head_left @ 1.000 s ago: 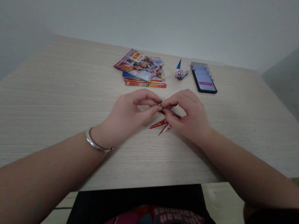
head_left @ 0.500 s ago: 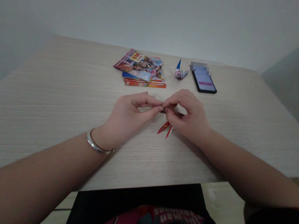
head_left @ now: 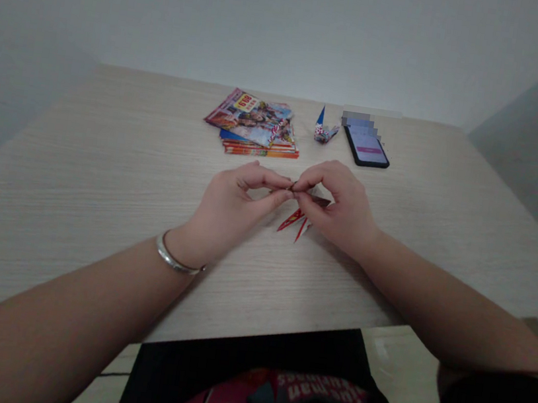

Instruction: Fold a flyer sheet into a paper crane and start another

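Observation:
Above the middle of the table, a small piece of folded paper [head_left: 290, 220] is pinched between my two hands. Red pointed ends stick out of it toward me, and a brownish part lies along the right fingers. My left hand [head_left: 239, 201], with a silver bangle [head_left: 176, 257] at its wrist, grips the paper between thumb and fingertips. My right hand [head_left: 342, 202] pinches it right beside the left fingertips. The fingers cover most of the paper's middle.
Behind my hands lies a stack of colourful printed paper [head_left: 260, 123]. To its right stands a folded paper crane [head_left: 325, 132] with a blue point. A phone [head_left: 367, 145] with a lit screen lies farther right. The pale wooden table [head_left: 105, 158] meets a wall at the back.
The red ends of the folded paper have shifted slightly left and up. Both hands keep their pinch in nearly the same place.

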`<state>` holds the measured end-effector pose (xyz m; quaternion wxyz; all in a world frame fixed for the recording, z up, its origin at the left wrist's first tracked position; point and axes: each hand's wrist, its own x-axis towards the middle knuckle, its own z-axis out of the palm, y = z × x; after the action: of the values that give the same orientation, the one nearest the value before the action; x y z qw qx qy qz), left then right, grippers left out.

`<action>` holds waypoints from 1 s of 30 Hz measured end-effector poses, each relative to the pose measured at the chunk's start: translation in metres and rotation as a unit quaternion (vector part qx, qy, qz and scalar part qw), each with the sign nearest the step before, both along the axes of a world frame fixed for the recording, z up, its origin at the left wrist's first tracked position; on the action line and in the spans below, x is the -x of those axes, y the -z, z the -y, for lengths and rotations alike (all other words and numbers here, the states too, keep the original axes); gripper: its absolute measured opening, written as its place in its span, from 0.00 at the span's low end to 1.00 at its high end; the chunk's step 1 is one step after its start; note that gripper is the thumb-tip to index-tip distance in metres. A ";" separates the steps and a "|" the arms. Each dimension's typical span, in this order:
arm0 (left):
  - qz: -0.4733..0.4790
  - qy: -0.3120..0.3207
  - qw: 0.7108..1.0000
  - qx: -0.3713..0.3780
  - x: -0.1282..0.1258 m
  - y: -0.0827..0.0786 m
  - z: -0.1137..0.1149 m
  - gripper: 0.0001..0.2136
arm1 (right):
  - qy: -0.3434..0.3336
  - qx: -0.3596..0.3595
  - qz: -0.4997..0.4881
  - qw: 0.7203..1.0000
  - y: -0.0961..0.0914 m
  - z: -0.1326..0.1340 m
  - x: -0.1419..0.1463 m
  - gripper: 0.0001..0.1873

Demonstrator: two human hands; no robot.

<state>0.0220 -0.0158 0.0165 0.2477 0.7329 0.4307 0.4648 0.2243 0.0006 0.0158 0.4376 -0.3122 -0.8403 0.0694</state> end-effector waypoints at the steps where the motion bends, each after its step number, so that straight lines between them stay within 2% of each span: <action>1: -0.004 0.002 1.000 -0.010 0.001 0.001 -0.001 0.03 | 0.008 0.011 0.005 1.000 0.000 0.001 0.000 0.03; 5: -0.021 0.015 0.998 -0.057 0.004 0.001 -0.003 0.03 | 0.016 0.042 0.016 0.999 0.000 0.003 -0.001 0.02; 10: -0.057 0.011 0.994 -0.096 0.005 -0.001 0.000 0.03 | -0.010 0.038 -0.011 0.999 -0.001 0.004 0.000 0.05; 18: -0.036 -0.002 0.998 -0.060 0.003 -0.001 0.002 0.04 | 0.000 0.041 0.001 0.999 -0.003 0.004 0.001 0.03; 30: -0.061 -0.013 0.996 -0.062 0.003 -0.002 0.004 0.04 | -0.032 0.038 -0.017 0.999 0.000 0.000 -0.003 0.03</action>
<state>0.0189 -0.0195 0.0189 0.1692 0.7677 0.4253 0.4485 0.2273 0.0011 0.0162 0.4377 -0.3005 -0.8388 0.1201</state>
